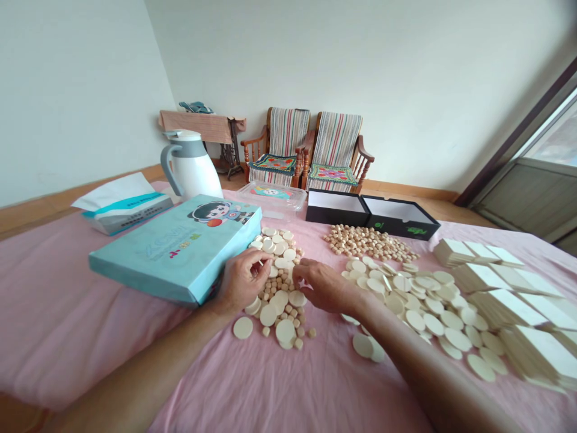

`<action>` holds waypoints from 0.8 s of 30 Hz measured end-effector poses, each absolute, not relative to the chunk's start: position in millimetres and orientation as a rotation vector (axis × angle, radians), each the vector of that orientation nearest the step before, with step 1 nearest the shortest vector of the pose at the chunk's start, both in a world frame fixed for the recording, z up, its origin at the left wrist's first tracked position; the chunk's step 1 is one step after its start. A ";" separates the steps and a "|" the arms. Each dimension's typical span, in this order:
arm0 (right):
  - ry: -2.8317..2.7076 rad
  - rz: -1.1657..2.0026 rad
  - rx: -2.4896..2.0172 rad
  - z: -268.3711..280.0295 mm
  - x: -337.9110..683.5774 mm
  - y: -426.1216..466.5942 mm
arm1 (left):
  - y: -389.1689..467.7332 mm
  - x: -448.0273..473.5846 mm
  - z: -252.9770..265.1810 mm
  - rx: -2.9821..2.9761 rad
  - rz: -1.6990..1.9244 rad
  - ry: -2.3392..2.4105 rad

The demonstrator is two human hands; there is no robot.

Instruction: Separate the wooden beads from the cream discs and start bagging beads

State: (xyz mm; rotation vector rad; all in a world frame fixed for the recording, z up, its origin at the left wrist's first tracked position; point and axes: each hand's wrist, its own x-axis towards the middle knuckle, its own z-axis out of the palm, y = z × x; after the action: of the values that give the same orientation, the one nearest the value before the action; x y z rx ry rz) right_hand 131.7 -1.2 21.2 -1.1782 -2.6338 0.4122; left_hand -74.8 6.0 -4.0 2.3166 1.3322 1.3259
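A mixed pile of pale wooden discs and small wooden cubes lies in front of me on the pink cloth. My left hand is at the pile's left side, close to the blue box, with thumb and forefinger pinched together. On the other side, my right hand reaches over the pile with its fingers curled down and closed among the discs. Whatever either hand pinches is too small or too hidden to make out. The two hands are a short gap apart.
A blue cartoon-printed box, a tissue pack and a white jug stand left. Behind are a clear plastic lid and black open boxes. Right lie cubes, loose discs and stacked square tiles.
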 end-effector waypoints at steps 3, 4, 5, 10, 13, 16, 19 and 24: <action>-2.697 0.352 -1.246 23.2 135.6 -1.9 | 5.8 -74.8 -4.2 2.319 1.326 1.329; -2.718 0.338 -1.267 23.4 136.3 -2.3 | 5.7 -74.9 -4.1 2.319 1.326 1.329; -2.737 0.326 -1.283 23.3 136.5 -2.8 | 5.7 -74.9 -4.1 2.317 1.325 1.328; -2.804 0.243 -1.319 21.3 132.9 -5.7 | 5.6 -74.7 -3.5 2.303 1.315 1.325; -2.817 0.229 -1.349 23.0 135.5 -3.7 | 5.6 -74.6 -3.1 2.300 1.316 1.332; -2.761 0.227 -1.520 28.0 149.6 4.9 | 5.2 -74.5 -2.6 2.306 1.325 1.341; -2.602 0.142 -1.781 32.3 172.9 18.5 | 4.7 -74.3 -2.0 2.305 1.319 1.333; -2.271 -0.063 -2.109 27.7 207.6 40.6 | 4.7 -74.0 -1.6 2.299 1.298 1.346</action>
State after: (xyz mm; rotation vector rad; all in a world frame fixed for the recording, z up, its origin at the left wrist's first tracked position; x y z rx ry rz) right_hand 207.6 40.6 27.7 -2.1091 -2.2706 -0.0632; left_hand -74.0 4.7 -1.6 2.2989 1.3459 1.2981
